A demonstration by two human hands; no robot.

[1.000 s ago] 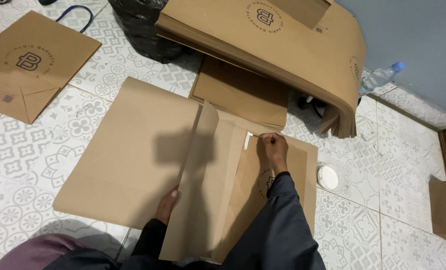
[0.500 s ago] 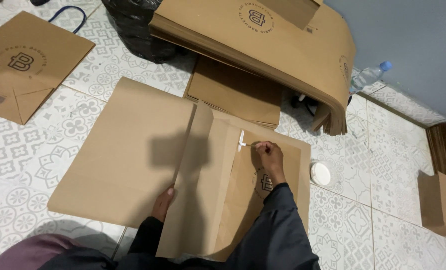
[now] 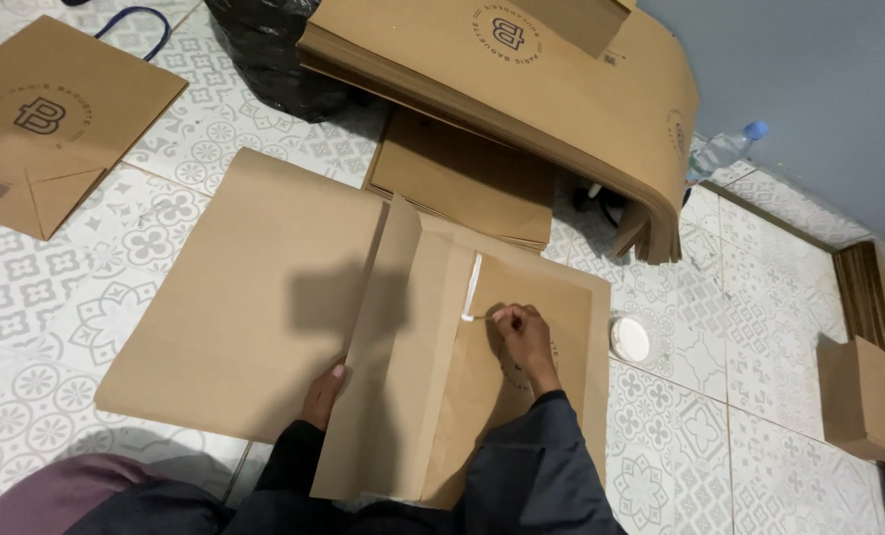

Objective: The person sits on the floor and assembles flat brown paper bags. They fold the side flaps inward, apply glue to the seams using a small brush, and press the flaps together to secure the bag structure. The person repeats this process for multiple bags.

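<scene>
White backing strip [image 3: 471, 287] on the brown paper sheet [image 3: 264, 297] runs away from me | right hand [image 3: 524, 335] pinches its near end | left hand [image 3: 322, 394] presses the raised flap [image 3: 388, 347] flat, fingers closed on nothing.

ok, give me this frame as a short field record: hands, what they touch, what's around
left hand: pressing on the raised flap of the brown paper sheet
right hand: fingertips pinching a white strip along the sheet's fold
surface: patterned tile floor
behind: big curved stack of brown sheets, black bag
left: flat finished paper bag
right: round white lid, plastic bottle, small brown bag
</scene>
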